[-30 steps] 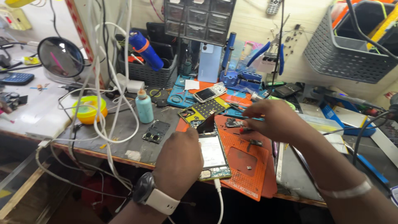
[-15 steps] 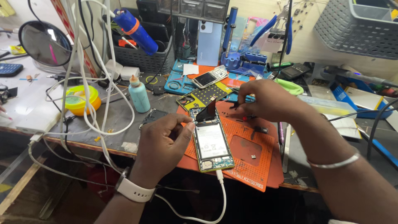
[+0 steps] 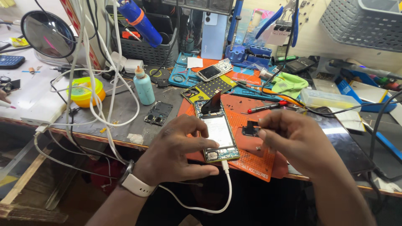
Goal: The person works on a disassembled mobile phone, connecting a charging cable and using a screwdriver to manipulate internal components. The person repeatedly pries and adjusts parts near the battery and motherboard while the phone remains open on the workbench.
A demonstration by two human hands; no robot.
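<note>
An opened phone (image 3: 218,133) with its back off lies on an orange repair mat (image 3: 255,161), a white cable plugged into its near end. My left hand (image 3: 178,148) grips the phone along its left edge, thumb and fingers around it. My right hand (image 3: 293,140) hovers just right of the phone and pinches a small black part (image 3: 250,129) between thumb and fingertips. A black flap (image 3: 212,102) stands up at the phone's far end.
A red-handled screwdriver (image 3: 266,107) lies on the mat beyond my right hand. A teal bottle (image 3: 144,87), a black camera cover (image 3: 158,113), a yellow bowl (image 3: 86,91) and white cables (image 3: 96,96) sit left. A round mirror (image 3: 48,33), blue pliers and grey baskets stand behind.
My right hand has come back from the far side of the mat toward me, now holding a small black part. My left hand has shifted its grip along the phone's left edge.
</note>
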